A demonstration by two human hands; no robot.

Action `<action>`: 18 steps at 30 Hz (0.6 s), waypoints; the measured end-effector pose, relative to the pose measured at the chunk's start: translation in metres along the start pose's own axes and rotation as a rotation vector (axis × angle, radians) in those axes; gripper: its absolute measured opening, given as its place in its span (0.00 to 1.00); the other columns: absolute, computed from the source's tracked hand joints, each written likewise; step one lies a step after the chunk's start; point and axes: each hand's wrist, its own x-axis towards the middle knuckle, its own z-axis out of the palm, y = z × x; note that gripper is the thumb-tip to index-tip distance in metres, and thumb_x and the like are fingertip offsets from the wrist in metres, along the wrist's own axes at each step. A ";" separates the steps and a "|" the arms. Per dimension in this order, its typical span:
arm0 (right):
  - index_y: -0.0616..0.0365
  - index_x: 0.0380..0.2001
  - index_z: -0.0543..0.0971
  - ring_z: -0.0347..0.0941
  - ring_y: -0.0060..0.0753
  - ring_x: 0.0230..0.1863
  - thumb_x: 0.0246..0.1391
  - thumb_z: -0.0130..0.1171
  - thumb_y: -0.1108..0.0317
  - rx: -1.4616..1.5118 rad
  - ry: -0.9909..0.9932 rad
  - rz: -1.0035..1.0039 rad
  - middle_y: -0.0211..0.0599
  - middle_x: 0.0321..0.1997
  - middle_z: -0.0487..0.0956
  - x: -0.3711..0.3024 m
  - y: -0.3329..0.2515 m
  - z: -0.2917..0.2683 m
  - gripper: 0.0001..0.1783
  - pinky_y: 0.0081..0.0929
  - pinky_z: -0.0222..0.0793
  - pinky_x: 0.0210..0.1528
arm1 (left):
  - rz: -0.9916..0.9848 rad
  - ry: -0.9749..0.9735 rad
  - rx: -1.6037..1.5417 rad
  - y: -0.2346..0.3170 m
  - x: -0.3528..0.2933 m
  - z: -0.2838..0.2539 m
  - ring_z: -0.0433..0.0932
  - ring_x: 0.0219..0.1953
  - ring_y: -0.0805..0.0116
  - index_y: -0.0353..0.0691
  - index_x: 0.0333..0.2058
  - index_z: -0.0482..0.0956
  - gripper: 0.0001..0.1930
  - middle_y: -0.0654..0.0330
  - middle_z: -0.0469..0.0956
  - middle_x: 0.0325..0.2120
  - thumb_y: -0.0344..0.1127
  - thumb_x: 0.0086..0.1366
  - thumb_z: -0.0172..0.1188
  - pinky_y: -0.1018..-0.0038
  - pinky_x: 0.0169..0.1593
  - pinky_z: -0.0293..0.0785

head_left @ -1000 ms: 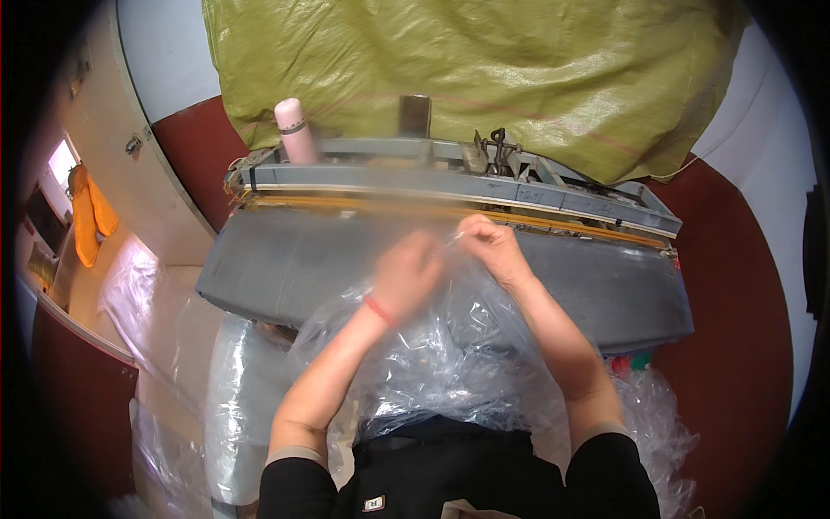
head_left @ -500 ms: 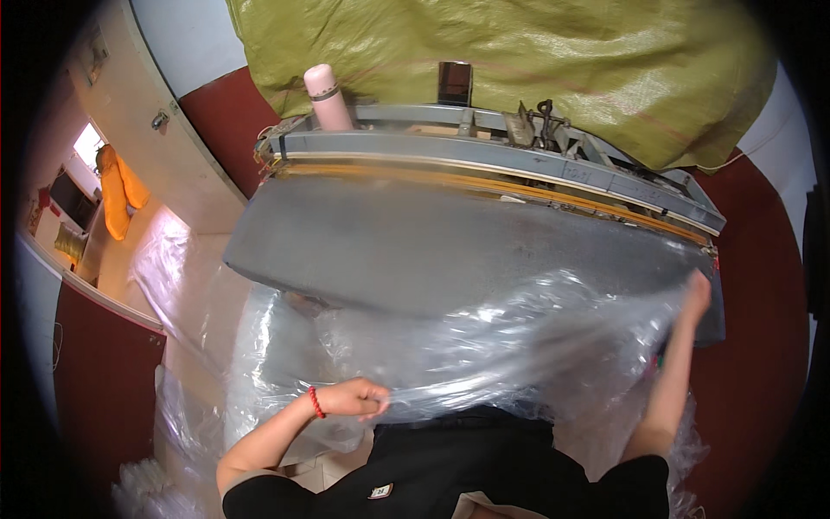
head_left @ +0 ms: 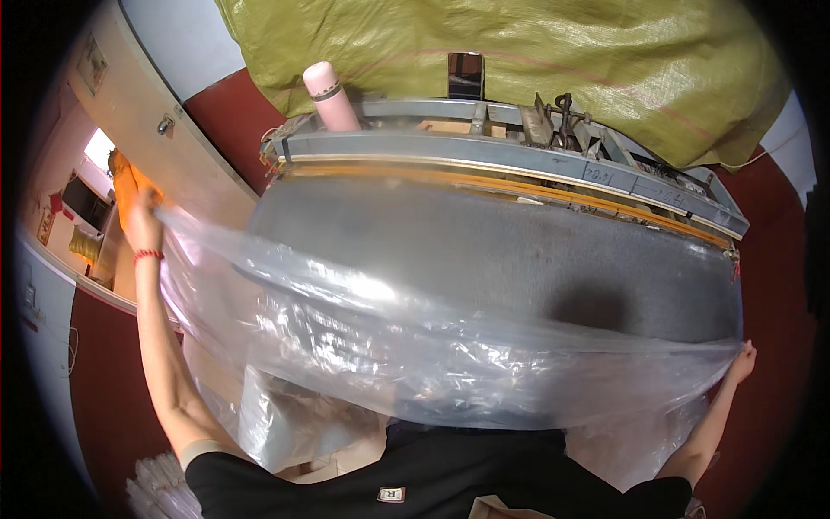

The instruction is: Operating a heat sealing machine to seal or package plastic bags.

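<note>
A wide sheet of clear plastic film [head_left: 415,355] is stretched between my two hands, across the near edge of a dark grey work surface [head_left: 484,242]. My left hand [head_left: 143,216] is raised at the far left, beyond the surface's left end, closed on one corner of the film. At the right end, lower down, my right hand [head_left: 742,362] pinches the film's other side. The film is taut along its upper edge and hangs in shiny folds toward my body. Behind the surface runs a grey metal bar [head_left: 519,158] with orange strips [head_left: 484,184] along it.
A pink flask [head_left: 333,99] and a dark phone-like slab [head_left: 465,76] stand behind the bar, near a metal clamp [head_left: 564,121]. A yellow-green woven sheet [head_left: 553,43] covers the back. At left is a door [head_left: 156,104]; more plastic [head_left: 285,424] lies below.
My left hand has swung up and out to the far left, pulling the film wide. My right hand has moved outward and nearer. The bunched film is now spread.
</note>
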 end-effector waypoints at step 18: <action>0.61 0.36 0.74 0.70 0.39 0.34 0.54 0.45 0.51 -0.028 0.169 -0.123 0.48 0.33 0.75 0.002 -0.080 0.082 0.22 0.32 0.64 0.38 | -0.086 -0.677 -0.341 0.042 -0.085 0.245 0.51 0.60 0.55 0.53 0.57 0.57 0.28 0.53 0.52 0.58 0.54 0.59 0.44 0.59 0.60 0.47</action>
